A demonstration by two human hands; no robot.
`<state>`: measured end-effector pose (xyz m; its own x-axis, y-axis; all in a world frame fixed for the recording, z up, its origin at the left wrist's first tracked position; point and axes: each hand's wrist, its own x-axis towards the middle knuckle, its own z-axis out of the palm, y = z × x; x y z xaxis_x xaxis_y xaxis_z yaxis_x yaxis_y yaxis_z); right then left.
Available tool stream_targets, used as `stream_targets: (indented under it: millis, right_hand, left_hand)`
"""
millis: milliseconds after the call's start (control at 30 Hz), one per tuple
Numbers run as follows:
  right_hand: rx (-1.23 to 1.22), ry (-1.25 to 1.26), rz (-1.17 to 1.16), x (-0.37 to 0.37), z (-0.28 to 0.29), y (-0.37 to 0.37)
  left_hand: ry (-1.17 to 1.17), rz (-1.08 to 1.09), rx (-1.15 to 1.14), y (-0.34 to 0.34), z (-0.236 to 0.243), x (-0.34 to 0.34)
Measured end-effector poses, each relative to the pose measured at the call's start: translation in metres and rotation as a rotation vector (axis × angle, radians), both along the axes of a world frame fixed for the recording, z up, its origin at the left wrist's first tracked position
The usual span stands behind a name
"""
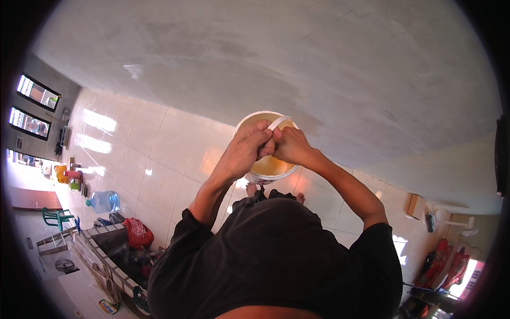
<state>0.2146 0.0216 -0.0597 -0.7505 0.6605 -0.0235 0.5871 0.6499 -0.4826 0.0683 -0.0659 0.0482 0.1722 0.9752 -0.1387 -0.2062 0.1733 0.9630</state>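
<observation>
Both hands meet above a white bucket (288,173) with a yellowish inside, which stands close to the foot of a grey wall (329,64). My left hand (247,146) is closed, and a white curved strip (280,122) comes out by its fingers and arcs to the right. Whether the strip is the bucket's handle or a separate piece I cannot tell. Touching the left fingers, my right hand (292,146) is closed too, back upward. What lies inside its fingers is hidden. The hands cover much of the bucket's opening.
Pale tiles cover the floor (159,138). To the left are a blue water jug (104,202), a green chair (57,218) and a red bag (138,234). A cardboard box (415,206) and a white fan (468,227) stand at the right. My bare feet are just behind the bucket.
</observation>
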Motion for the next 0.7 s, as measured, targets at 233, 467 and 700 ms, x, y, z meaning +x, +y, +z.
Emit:
stream_targets:
  millis: [233, 467, 700]
  right_hand:
    - [0.026, 0.078, -0.034, 0.016, 0.053, -0.013]
    - [0.354, 0.214, -0.037, 0.029, 0.053, -0.01]
    - [0.035, 0.457, -0.104, 0.041, 0.082, -0.014]
  left_hand:
    - [0.02, 0.027, -0.009, 0.002, -0.008, -0.001]
    - [0.079, 0.063, -0.026, 0.002, -0.004, 0.0]
    - [0.0, 0.062, 0.028, 0.01, -0.009, -0.007]
